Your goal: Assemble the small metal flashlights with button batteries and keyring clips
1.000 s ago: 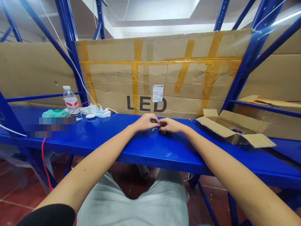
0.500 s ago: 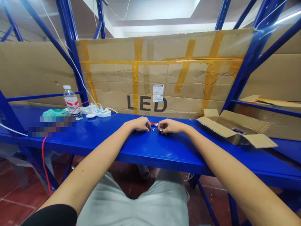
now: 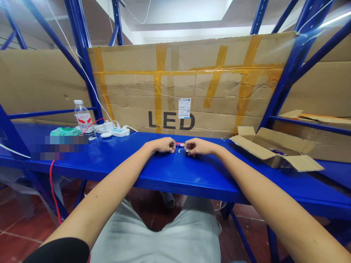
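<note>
Both my hands rest over the blue tabletop, close together in front of the cardboard. My right hand (image 3: 196,146) is pinched around a small round silver part (image 3: 187,150), its round face turned toward me. Opposite it, the fingers of my left hand (image 3: 165,145) are curled together; whatever they may hold is too small to name. Between the hands lie a few tiny metal pieces (image 3: 179,151). Just behind those, a slim red, shiny tube-like thing (image 3: 180,144) lies across, its ends hidden by my hands.
On the right stands an open cardboard box (image 3: 263,151) with a dark slim item (image 3: 278,152) inside. To the left are a water bottle (image 3: 83,118), a white power strip (image 3: 120,132) with cables and a green packet (image 3: 64,131). A large cardboard sheet (image 3: 131,95) closes off the back.
My left hand's fingers have shifted very slightly. The right hand keeps its pinch on the round silver part, and the small pieces between the hands stay in place.
</note>
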The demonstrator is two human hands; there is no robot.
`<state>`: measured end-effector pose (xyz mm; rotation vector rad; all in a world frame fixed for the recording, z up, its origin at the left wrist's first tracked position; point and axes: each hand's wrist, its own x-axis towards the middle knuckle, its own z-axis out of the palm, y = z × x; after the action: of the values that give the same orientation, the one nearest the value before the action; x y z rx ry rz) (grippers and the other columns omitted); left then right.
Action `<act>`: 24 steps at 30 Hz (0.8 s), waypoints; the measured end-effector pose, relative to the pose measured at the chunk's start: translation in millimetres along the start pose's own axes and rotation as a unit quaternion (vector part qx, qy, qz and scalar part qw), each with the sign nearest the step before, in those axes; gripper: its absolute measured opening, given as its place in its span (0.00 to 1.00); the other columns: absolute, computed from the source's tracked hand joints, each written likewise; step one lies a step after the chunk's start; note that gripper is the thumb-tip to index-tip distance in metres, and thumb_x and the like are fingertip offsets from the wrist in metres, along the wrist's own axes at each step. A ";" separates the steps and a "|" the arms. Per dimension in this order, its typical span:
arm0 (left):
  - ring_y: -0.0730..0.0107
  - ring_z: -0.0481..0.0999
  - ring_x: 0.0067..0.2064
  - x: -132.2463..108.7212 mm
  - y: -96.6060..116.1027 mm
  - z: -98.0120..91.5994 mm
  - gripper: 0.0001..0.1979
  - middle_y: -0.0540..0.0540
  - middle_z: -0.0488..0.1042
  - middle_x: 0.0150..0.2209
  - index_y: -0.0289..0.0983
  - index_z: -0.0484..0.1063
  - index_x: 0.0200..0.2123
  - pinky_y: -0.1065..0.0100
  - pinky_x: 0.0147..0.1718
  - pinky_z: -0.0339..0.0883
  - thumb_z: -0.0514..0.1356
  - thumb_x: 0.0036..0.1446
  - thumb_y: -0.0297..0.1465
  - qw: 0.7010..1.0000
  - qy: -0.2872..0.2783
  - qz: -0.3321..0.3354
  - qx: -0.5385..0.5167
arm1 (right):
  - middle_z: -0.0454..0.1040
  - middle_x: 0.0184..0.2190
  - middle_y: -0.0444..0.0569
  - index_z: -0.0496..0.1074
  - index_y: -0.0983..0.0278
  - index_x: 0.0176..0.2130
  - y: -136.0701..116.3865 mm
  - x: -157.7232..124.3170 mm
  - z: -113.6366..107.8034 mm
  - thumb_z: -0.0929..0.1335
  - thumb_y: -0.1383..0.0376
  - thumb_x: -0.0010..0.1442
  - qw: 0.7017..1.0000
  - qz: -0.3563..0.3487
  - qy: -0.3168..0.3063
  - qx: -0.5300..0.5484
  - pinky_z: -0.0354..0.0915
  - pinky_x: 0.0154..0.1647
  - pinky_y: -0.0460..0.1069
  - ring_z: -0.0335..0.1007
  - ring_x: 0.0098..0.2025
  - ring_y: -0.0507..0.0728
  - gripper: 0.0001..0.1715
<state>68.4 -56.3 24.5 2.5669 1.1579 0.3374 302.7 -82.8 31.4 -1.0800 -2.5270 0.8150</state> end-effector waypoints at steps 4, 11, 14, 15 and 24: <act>0.72 0.70 0.27 -0.8 1.1 0.7 0.04 0.51 0.74 0.25 0.36 0.75 0.28 0.73 0.26 0.60 0.63 0.44 0.26 1.000 0.010 0.008 -0.021 | 0.70 0.24 0.40 0.68 0.63 0.34 0.3 -0.5 -0.2 0.68 0.68 0.46 1.000 0.000 0.003 -0.001 0.61 0.26 0.45 0.68 0.25 0.51 0.11; 0.73 0.72 0.30 -1.7 19.4 0.9 0.05 0.50 0.75 0.27 0.35 0.75 0.31 0.72 0.29 0.61 0.61 0.48 0.24 0.994 0.081 0.064 -0.029 | 0.71 0.24 0.41 0.66 0.63 0.33 4.6 1.3 -0.9 0.68 0.66 0.50 1.000 0.001 0.025 -0.014 0.63 0.25 0.46 0.69 0.25 0.52 0.08; 0.74 0.72 0.31 -0.3 32.4 1.9 0.05 0.49 0.74 0.29 0.34 0.75 0.33 0.72 0.31 0.64 0.59 0.52 0.24 0.976 0.184 0.107 -0.053 | 0.70 0.22 0.41 0.65 0.63 0.33 4.3 1.9 -0.5 0.68 0.66 0.51 0.999 0.013 0.030 -0.010 0.63 0.23 0.46 0.68 0.23 0.52 0.08; 0.74 0.72 0.31 0.2 36.4 2.7 0.05 0.49 0.74 0.30 0.34 0.75 0.33 0.72 0.32 0.64 0.59 0.53 0.24 0.969 0.208 0.122 -0.052 | 0.70 0.22 0.41 0.65 0.63 0.34 4.0 2.0 -0.2 0.68 0.66 0.51 0.999 0.015 0.031 -0.006 0.63 0.23 0.46 0.68 0.23 0.52 0.08; 0.72 0.72 0.34 -1.9 49.8 9.3 0.05 0.48 0.72 0.32 0.35 0.76 0.33 0.69 0.36 0.65 0.60 0.55 0.24 0.966 0.185 0.176 -0.031 | 0.71 0.25 0.43 0.67 0.64 0.40 7.3 3.9 1.0 0.67 0.69 0.51 0.999 0.013 0.035 0.026 0.65 0.23 0.45 0.70 0.24 0.52 0.13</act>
<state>104.5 -90.6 34.0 2.7200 0.7694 0.9529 303.7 -76.3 26.4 -1.1074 -2.4263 0.8298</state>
